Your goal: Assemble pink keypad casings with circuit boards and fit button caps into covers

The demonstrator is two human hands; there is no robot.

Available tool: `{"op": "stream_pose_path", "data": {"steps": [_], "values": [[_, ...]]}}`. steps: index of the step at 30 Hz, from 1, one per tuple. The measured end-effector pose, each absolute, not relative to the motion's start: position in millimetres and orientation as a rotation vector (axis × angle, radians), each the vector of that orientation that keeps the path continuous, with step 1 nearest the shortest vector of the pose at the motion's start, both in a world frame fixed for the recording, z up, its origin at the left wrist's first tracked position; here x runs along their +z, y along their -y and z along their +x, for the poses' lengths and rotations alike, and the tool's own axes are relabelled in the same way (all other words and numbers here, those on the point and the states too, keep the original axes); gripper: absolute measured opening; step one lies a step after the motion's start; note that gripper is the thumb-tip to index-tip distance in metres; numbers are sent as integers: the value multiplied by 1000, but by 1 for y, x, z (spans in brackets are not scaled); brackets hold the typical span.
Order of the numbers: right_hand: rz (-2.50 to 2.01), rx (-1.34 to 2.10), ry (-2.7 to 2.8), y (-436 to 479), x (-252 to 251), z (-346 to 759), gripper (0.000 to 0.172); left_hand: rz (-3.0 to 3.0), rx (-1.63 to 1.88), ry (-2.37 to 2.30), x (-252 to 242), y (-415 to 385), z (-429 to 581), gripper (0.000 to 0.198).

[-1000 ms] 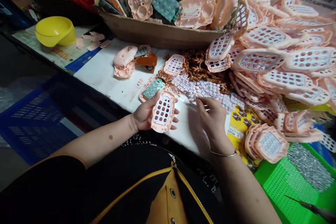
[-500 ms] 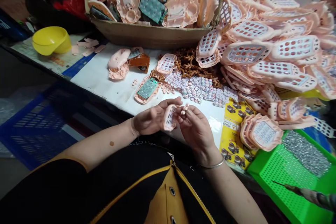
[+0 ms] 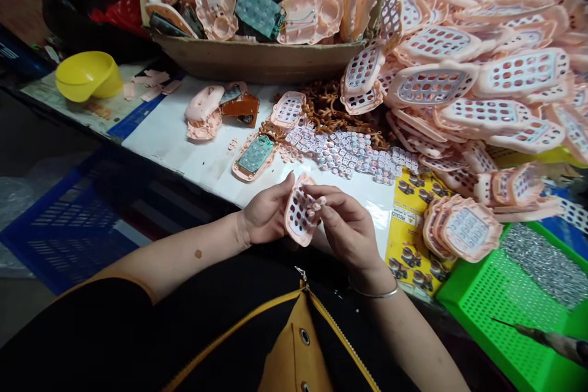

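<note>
My left hand (image 3: 267,211) grips a pink plastic shell (image 3: 301,214) with rows of holes, tilted up above the table's front edge. At the shell's right side, my right hand (image 3: 346,223) pinches small pale pink pieces (image 3: 318,203) between thumb and fingers. Just beyond the hands lies a pink half shell with a green circuit board (image 3: 256,153) in it. Many small whitish printed buttons (image 3: 342,153) are spread to its right, beside a heap of brown parts (image 3: 324,107).
A cardboard box (image 3: 257,58) of shells and boards stands at the back. Pink perforated shells (image 3: 432,82) are piled high at right. A green basket (image 3: 482,294) holds screws (image 3: 544,263), with a thin-tipped tool (image 3: 537,335) over it. A yellow bowl (image 3: 87,79) sits at left.
The shell in my left hand has turned so its perforated face shows more fully. My right fingers have shifted over its right edge with the small pieces.
</note>
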State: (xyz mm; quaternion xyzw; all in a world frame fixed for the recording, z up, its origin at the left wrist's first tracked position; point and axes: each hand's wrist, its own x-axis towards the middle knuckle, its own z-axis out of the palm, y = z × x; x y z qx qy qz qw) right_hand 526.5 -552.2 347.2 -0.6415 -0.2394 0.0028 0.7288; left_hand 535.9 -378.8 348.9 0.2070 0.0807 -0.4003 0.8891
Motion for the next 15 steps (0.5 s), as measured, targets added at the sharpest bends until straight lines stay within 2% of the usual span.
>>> {"op": "stream_pose_path", "data": {"steps": [5, 10, 15], "values": [[-1520, -177, 489, 554, 349, 525, 10, 444, -905, -103, 347, 374, 538, 36], [-2012, -582, 746, 555, 356, 519, 18, 440, -693, -95, 335, 366, 546, 45], [-2346, -789, 1001, 546, 353, 512, 13, 481, -648, -96, 329, 365, 549, 50]]}}
